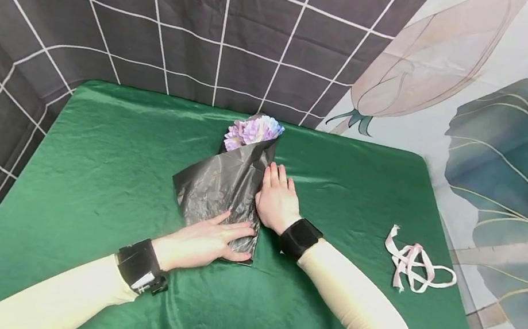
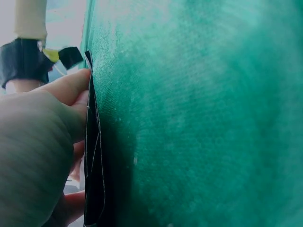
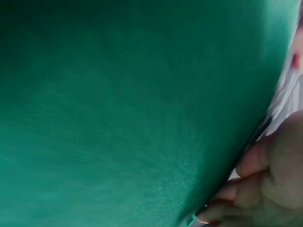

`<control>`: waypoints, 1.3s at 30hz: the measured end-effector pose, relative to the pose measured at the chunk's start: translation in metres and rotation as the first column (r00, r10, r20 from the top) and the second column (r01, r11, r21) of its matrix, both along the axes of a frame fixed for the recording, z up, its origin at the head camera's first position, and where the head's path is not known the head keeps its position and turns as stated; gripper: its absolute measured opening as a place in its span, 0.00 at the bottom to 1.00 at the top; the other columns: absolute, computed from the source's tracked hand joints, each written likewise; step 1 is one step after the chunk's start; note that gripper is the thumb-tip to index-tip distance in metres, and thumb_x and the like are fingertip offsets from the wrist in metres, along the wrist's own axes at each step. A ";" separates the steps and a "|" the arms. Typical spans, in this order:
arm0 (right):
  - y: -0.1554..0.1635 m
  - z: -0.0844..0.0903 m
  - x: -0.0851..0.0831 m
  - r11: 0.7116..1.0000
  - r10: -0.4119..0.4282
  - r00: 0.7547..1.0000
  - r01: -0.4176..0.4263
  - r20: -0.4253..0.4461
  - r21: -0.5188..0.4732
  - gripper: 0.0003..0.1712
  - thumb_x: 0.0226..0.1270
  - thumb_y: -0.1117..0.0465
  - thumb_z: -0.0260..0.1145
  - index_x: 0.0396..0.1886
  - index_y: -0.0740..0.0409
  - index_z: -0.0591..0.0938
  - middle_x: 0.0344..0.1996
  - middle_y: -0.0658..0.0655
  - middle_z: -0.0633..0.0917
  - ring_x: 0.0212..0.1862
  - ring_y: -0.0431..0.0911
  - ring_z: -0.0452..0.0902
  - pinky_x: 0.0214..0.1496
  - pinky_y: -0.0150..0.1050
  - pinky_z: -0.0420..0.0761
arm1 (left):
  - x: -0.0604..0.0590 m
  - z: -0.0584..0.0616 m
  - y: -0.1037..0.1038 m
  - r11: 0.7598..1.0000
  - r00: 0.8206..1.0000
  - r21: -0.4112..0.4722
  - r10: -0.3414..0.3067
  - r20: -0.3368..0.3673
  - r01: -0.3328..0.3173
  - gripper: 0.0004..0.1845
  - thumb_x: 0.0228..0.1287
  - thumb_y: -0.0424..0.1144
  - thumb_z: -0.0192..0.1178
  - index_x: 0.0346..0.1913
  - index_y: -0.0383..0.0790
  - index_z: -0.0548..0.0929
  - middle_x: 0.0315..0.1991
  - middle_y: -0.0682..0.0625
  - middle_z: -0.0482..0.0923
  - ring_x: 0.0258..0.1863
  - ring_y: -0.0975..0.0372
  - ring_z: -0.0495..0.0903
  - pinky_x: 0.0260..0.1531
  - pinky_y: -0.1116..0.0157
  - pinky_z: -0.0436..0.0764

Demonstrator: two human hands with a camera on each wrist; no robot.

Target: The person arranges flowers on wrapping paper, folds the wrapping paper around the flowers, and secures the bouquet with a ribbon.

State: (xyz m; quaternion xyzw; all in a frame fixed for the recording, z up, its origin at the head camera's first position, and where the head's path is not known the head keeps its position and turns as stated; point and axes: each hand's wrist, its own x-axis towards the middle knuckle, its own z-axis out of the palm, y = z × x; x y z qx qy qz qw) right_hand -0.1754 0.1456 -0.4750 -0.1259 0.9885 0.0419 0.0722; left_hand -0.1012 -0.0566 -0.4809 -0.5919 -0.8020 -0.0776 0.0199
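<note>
A bunch of purple and lilac flowers [image 1: 254,131] lies wrapped in dark grey paper [image 1: 218,186] on the green cloth of the table [image 1: 105,144]. My left hand [image 1: 209,240] lies flat on the lower part of the wrap with its fingers straight, pressing it down. My right hand [image 1: 275,195] rests flat along the right edge of the wrap, fingers pointing toward the flowers. In the left wrist view the paper's edge [image 2: 94,161] shows thin beside my left hand [image 2: 42,156]. The right wrist view shows my fingers [image 3: 258,161] on the green cloth [image 3: 118,118].
A pale pink ribbon [image 1: 412,263] lies loose on the cloth at the right, near the table's edge. A dark grid-patterned backdrop [image 1: 163,14] hangs behind the table, and a floral printed one [image 1: 514,113] hangs to the right.
</note>
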 end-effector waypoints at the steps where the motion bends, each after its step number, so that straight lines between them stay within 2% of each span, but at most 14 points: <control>1: 0.000 -0.002 -0.005 1.000 -0.012 1.000 0.012 -0.014 -0.009 0.34 0.71 0.54 0.46 0.73 0.64 0.57 0.73 0.61 0.56 0.74 0.55 0.46 0.70 0.53 0.57 | 0.000 0.000 0.000 1.000 1.000 -0.001 0.000 0.000 0.000 0.29 0.63 0.32 0.50 0.63 0.65 0.74 0.69 0.46 0.63 0.70 0.55 0.59 0.65 0.45 0.60; 5: -0.002 -0.006 -0.027 0.998 -0.052 0.998 0.051 -0.027 -0.033 0.34 0.71 0.54 0.45 0.73 0.64 0.57 0.73 0.60 0.56 0.74 0.55 0.46 0.70 0.53 0.57 | 0.000 -0.003 0.000 1.000 1.000 0.006 0.000 -0.007 0.000 0.30 0.62 0.31 0.51 0.63 0.66 0.74 0.69 0.46 0.63 0.70 0.55 0.59 0.65 0.44 0.59; 9: -0.006 -0.005 -0.044 0.995 -0.089 0.996 0.090 0.014 -0.039 0.34 0.72 0.53 0.44 0.73 0.63 0.55 0.74 0.59 0.54 0.75 0.56 0.43 0.71 0.54 0.56 | 0.000 -0.005 0.000 1.000 1.000 0.014 -0.002 -0.012 0.002 0.29 0.62 0.31 0.51 0.62 0.66 0.74 0.69 0.47 0.63 0.70 0.55 0.59 0.64 0.44 0.60; 15: -0.008 -0.002 -0.050 0.993 -0.114 0.992 0.116 0.053 -0.023 0.34 0.74 0.52 0.41 0.75 0.61 0.52 0.75 0.57 0.50 0.75 0.55 0.40 0.71 0.55 0.54 | -0.001 -0.006 -0.001 1.000 1.000 -0.001 0.010 0.006 -0.010 0.32 0.60 0.29 0.53 0.62 0.67 0.74 0.69 0.47 0.62 0.71 0.56 0.58 0.65 0.44 0.58; 22: -0.011 -0.001 -0.034 0.996 -0.094 0.994 0.093 -0.062 -0.010 0.33 0.74 0.54 0.45 0.75 0.58 0.52 0.74 0.58 0.55 0.75 0.54 0.46 0.70 0.55 0.57 | -0.002 -0.004 0.000 1.000 1.000 0.030 0.001 -0.001 -0.001 0.29 0.61 0.31 0.52 0.61 0.67 0.75 0.68 0.47 0.64 0.70 0.55 0.61 0.65 0.45 0.60; 26: -0.018 0.003 -0.018 1.000 0.004 0.992 -0.007 -0.130 -0.025 0.35 0.74 0.59 0.46 0.76 0.53 0.48 0.74 0.60 0.55 0.73 0.56 0.50 0.67 0.56 0.62 | -0.001 -0.004 0.001 0.999 1.000 0.036 0.006 0.014 -0.007 0.28 0.62 0.33 0.53 0.61 0.67 0.76 0.67 0.47 0.65 0.69 0.55 0.61 0.64 0.44 0.60; 29: -0.023 0.004 -0.009 0.997 0.079 0.986 -0.082 -0.147 -0.016 0.36 0.74 0.61 0.47 0.77 0.46 0.46 0.74 0.60 0.54 0.73 0.57 0.51 0.66 0.56 0.64 | -0.001 -0.005 0.001 0.999 1.000 0.042 0.010 0.030 -0.011 0.28 0.61 0.34 0.54 0.60 0.67 0.76 0.67 0.48 0.65 0.69 0.56 0.61 0.64 0.44 0.60; 33: -0.024 0.005 0.003 0.994 0.113 0.990 -0.112 -0.084 0.015 0.36 0.74 0.61 0.48 0.76 0.41 0.47 0.75 0.60 0.51 0.74 0.56 0.48 0.67 0.55 0.63 | -0.001 -0.006 0.001 0.999 0.999 0.050 0.014 0.035 -0.016 0.28 0.60 0.33 0.55 0.60 0.67 0.77 0.68 0.47 0.64 0.69 0.56 0.61 0.64 0.44 0.60; 39: -0.019 0.004 0.011 0.995 0.099 0.995 -0.099 0.013 0.003 0.38 0.71 0.60 0.51 0.76 0.41 0.48 0.74 0.62 0.52 0.74 0.56 0.47 0.67 0.55 0.62 | -0.001 -0.006 0.003 0.998 1.000 0.058 0.008 0.016 -0.009 0.28 0.59 0.33 0.55 0.59 0.67 0.77 0.67 0.47 0.65 0.68 0.56 0.63 0.64 0.44 0.60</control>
